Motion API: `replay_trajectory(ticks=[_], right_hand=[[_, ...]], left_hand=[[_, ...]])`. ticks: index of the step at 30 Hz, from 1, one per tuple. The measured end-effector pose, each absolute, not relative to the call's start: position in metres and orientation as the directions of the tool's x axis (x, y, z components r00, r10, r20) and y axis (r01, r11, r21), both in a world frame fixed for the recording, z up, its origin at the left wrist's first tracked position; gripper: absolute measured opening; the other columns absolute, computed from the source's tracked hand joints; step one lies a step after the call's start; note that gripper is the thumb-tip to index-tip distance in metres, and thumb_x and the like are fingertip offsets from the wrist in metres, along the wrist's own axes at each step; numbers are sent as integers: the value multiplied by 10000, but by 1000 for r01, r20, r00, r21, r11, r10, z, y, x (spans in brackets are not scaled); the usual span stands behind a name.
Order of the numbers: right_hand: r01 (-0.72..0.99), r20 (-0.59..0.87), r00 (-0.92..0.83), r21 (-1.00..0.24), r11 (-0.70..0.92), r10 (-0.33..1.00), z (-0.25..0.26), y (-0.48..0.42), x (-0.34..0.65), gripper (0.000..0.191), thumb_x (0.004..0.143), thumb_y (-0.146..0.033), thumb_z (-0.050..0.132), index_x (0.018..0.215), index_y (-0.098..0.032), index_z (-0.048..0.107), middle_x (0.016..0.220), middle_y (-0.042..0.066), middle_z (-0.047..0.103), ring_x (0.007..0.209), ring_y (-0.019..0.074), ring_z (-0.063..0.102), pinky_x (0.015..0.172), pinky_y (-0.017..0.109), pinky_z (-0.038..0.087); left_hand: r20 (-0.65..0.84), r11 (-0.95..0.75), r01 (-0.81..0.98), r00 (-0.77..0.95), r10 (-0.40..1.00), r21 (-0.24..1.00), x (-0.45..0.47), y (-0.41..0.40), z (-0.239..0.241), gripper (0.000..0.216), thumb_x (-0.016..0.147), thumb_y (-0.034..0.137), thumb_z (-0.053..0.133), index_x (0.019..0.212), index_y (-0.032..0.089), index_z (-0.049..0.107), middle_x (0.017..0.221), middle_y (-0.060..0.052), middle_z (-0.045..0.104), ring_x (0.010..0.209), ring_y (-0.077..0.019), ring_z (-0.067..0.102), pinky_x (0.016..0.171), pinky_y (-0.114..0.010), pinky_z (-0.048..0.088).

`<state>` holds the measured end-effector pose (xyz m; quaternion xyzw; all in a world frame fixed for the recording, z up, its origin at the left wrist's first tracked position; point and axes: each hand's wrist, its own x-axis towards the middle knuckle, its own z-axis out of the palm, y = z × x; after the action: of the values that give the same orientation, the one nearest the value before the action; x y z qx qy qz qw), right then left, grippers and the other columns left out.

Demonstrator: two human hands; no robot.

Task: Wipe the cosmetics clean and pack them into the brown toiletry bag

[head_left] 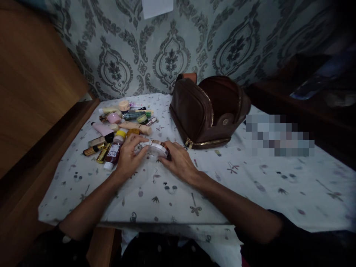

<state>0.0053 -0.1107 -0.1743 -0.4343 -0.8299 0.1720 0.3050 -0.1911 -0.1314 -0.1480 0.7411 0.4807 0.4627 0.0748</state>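
Both my hands meet at the middle of the table on a round clear compact jar (156,149) with a copper band. My left hand (129,155) curls its fingers over the jar's left side. My right hand (178,160) closes on its right side. An open brown leather toiletry bag (204,109) with a gold zip stands just behind my right hand. A heap of cosmetics (119,126) lies to the left of my left hand: tubes, small bottles, gold lipstick cases and a dark red bottle (112,154) touching my left wrist side.
A white cloth with small prints (250,185) covers the table. A wooden panel (33,92) rises at the left, patterned wallpaper (167,55) is behind. A dark shelf (306,92) stands at the right. A blurred patch (278,135) lies right of the bag.
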Motion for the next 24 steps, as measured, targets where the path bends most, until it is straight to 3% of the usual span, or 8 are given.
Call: replay_trajectory(ticks=[4,7,14,20,24], right_hand=[[574,396,-464,-546,610,792,-175,-111,7,223,830,-195,617,1052,-184,602,938,74,638,877,250,546,787,356,435],[563,436,-475,-517,645,765,-174,-112,6,344,833,-183,598,1175,-213,614,961,71,624,924,261,545,842,380,440],[564,480,-494,-457,687,725,-173,-113,6,514,760,-179,629,1273,-203,622,863,54,570,869,254,527,808,369,449],[554,474,-499,-469,688,725,-175,-111,7,470,786,-199,631,1253,-172,580,959,82,616,927,271,544,841,389,446],[569,409,-499,-511,644,765,-178,-110,5,332,779,-185,642,1102,-163,569,1001,95,632,931,268,550,837,382,440]], left_hand=[[622,-536,622,99,777,570,-190,-132,-147,94,868,225,636,955,217,673,934,-30,625,931,-208,600,854,-354,494],[634,-556,612,112,765,562,-189,-134,-144,93,874,231,642,962,218,670,942,-33,620,944,-209,601,859,-359,496],[694,-649,639,241,679,413,-181,-145,-140,107,912,207,607,1003,224,661,981,-42,624,984,-202,603,877,-351,497],[675,-627,654,235,700,423,-184,-142,-140,111,911,201,598,1004,209,658,980,-47,609,982,-205,600,873,-345,493],[655,-590,646,179,734,485,-190,-137,-142,96,898,212,611,981,206,660,964,-39,606,960,-206,598,857,-346,490]])
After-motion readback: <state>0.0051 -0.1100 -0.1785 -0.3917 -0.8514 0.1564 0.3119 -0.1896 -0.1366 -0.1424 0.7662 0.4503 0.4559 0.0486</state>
